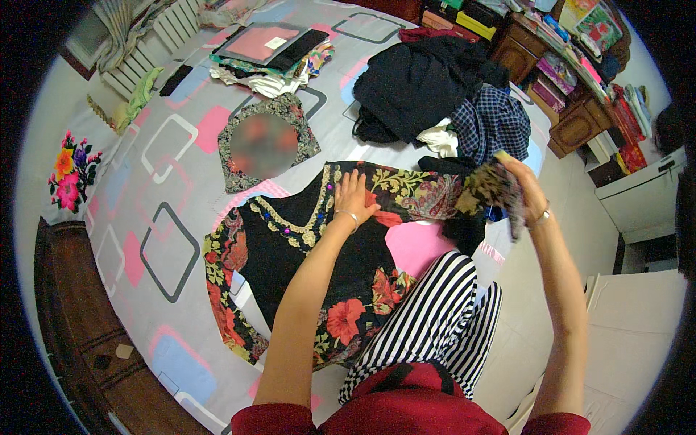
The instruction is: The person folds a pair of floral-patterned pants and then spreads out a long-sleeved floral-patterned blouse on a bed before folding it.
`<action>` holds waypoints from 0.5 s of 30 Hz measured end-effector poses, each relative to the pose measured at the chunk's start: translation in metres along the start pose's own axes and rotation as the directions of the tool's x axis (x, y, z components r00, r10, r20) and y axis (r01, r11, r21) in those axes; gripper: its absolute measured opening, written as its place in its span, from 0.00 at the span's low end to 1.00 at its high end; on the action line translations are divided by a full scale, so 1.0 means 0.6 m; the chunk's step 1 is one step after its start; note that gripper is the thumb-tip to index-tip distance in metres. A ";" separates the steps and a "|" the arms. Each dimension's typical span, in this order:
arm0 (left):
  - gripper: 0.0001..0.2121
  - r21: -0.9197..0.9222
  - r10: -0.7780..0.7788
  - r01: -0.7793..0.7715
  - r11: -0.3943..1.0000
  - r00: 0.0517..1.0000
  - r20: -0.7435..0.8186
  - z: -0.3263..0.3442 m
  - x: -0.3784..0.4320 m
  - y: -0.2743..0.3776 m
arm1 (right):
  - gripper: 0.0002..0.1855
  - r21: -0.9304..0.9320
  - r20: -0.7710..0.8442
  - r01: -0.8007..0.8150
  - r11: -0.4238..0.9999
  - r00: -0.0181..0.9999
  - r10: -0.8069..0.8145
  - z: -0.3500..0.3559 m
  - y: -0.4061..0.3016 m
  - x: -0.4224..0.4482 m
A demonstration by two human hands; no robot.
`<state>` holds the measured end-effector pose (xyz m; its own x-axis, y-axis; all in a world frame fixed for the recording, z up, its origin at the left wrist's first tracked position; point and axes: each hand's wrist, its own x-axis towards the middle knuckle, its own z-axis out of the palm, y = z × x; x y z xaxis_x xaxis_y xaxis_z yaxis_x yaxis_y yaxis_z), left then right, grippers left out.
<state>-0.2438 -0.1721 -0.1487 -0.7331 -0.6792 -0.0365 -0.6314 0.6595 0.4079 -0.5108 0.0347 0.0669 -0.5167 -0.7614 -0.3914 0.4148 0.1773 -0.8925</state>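
Observation:
A black garment with floral sleeves (283, 277) lies spread on the bed, its beaded V-neckline towards the far side. My left hand (352, 197) rests flat on it, just right of the neckline, fingers slightly apart. At the end of the sleeve on the right, my right hand (522, 176) grips the patterned sleeve end (486, 190), which is lifted and blurred. A folded patterned garment (307, 130) lies beyond the neckline. The dark blue checked cloth (497, 122) lies just beyond my right hand.
A heap of black clothes (416, 81) lies at the far right of the bed, and a stack of folded clothes (261, 49) at the far left. My striped trouser legs (429, 304) are at the near edge. Wooden drawers (579, 128) stand beyond the floor at right.

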 end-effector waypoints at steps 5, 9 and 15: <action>0.29 -0.897 -0.254 0.174 0.406 0.965 0.073 -0.066 -0.114 -0.084 | 0.14 -0.081 0.230 0.158 0.984 0.964 -0.135 0.281 0.045 0.005; 0.31 -0.936 -0.342 0.025 -0.351 0.927 0.153 -0.123 -0.231 -0.184 | 0.22 -0.088 0.591 0.176 0.980 0.801 -0.091 0.453 0.191 -0.010; 0.28 -0.809 -0.528 -0.046 -0.586 0.778 0.339 -0.094 -0.344 -0.312 | 0.27 -0.622 0.560 0.622 0.475 0.778 -0.285 0.386 0.410 0.001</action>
<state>0.0397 -0.1734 -0.1663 -0.3228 -0.7680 -0.5532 0.6083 -0.6161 0.5004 -0.2357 -0.0665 -0.1012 -0.1002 -0.9921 0.0755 -0.5908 -0.0017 -0.8068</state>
